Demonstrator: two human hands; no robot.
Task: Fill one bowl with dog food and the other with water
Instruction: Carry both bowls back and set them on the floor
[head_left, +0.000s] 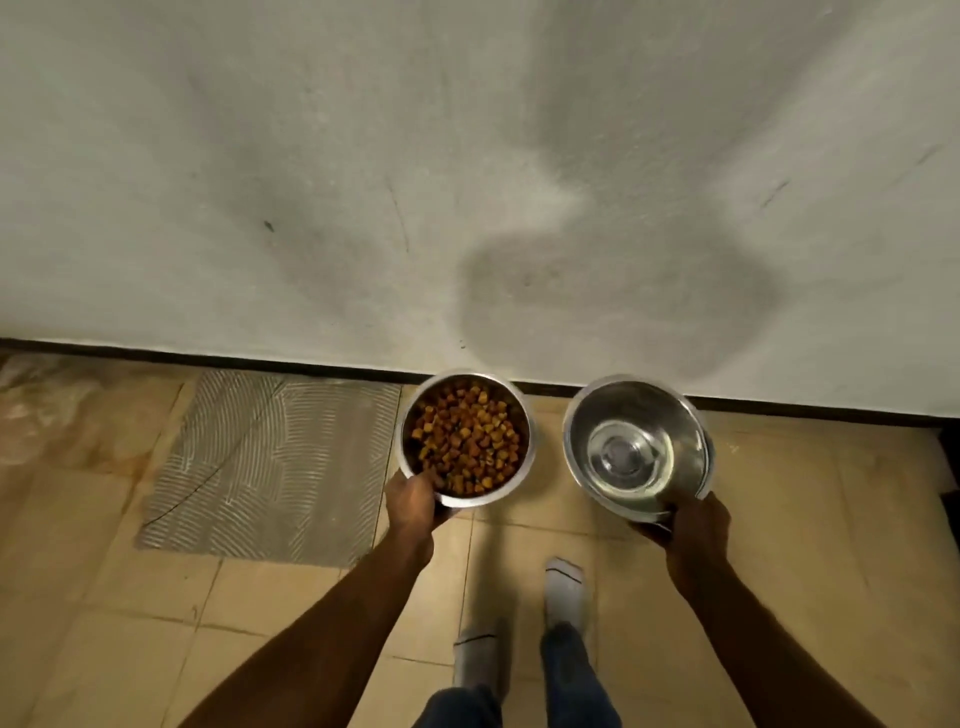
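Observation:
Two steel bowls are held out in front of me above the floor, close to the wall. The left bowl is heaped with brown dog food; my left hand grips its near rim, thumb inside the edge. The right bowl holds clear water and tilts slightly toward me. My right hand grips its near rim from below. The bowls are a short gap apart and do not touch.
A white wall with a dark baseboard stands just ahead. The floor is beige tile, with a bare grey ridged mortar patch at left. My socked feet stand below the bowls. Crumpled plastic lies at the far left.

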